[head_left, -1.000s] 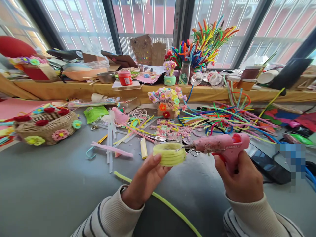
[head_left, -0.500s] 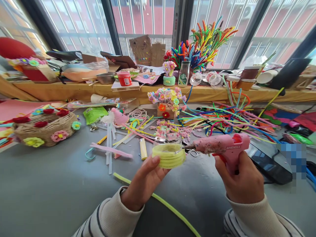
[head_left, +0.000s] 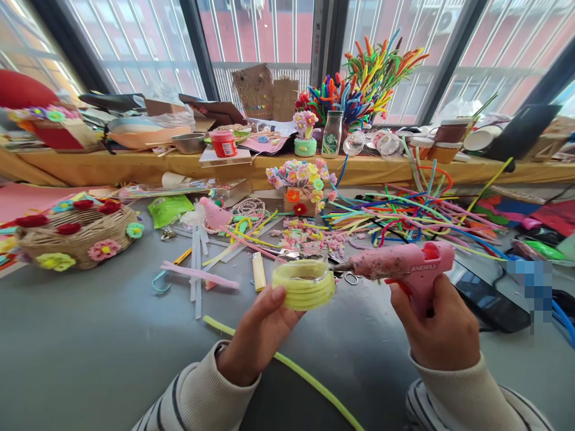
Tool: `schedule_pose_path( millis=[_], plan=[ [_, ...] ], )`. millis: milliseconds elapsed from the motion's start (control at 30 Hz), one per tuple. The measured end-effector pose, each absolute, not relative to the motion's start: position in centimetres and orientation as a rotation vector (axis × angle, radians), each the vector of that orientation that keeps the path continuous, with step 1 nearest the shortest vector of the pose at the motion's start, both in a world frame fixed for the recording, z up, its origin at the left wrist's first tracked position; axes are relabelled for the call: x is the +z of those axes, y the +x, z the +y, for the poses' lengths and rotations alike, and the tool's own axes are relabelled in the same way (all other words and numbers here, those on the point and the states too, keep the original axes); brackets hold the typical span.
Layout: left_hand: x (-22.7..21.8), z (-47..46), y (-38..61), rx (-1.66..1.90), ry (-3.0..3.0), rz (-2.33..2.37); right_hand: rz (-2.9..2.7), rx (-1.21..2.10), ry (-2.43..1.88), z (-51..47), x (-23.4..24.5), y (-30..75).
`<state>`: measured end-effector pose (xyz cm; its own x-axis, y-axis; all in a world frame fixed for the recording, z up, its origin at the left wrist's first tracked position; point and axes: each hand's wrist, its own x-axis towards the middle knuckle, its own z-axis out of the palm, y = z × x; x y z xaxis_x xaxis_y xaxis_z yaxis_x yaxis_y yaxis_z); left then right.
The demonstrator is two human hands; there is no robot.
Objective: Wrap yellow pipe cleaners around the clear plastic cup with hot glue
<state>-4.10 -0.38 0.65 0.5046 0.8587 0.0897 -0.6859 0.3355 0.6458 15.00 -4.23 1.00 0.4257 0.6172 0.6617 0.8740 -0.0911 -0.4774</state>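
Between the thumb and fingers of my left hand (head_left: 259, 333) is a small clear cup (head_left: 321, 268), its side wrapped in coils of yellow-green pipe cleaner (head_left: 309, 295). My right hand (head_left: 442, 326) is closed round the handle of a pink glue gun (head_left: 395, 263). The gun's metal nozzle points left and meets, or nearly meets, the right side of the cup near its upper edge. A loose yellow-green pipe cleaner (head_left: 314, 381) runs across the grey table, passing behind my left wrist.
A yellow lighter (head_left: 259, 272), clear glue sticks (head_left: 196, 272) and scissors (head_left: 351, 278) lie beyond the cup. Pipe cleaners (head_left: 404, 209) are heaped at the back right. A flower-trimmed basket (head_left: 78, 236) stands left. Near my right hand lies a dark phone-like device (head_left: 492, 299).
The wrapped cup has tilted a little, showing more of its inside, and shifted slightly left and down. The glue gun stays against or close to its right side.
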Motion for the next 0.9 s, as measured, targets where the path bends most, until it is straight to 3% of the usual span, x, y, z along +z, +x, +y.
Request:
schedule_pose_path(
  millis=[900],
  plan=[
    [0.44,-0.26,-4.24,1.035,0.712,0.315,-1.295,-0.420,-1.775,-4.33,0.60,15.47]
  ],
)
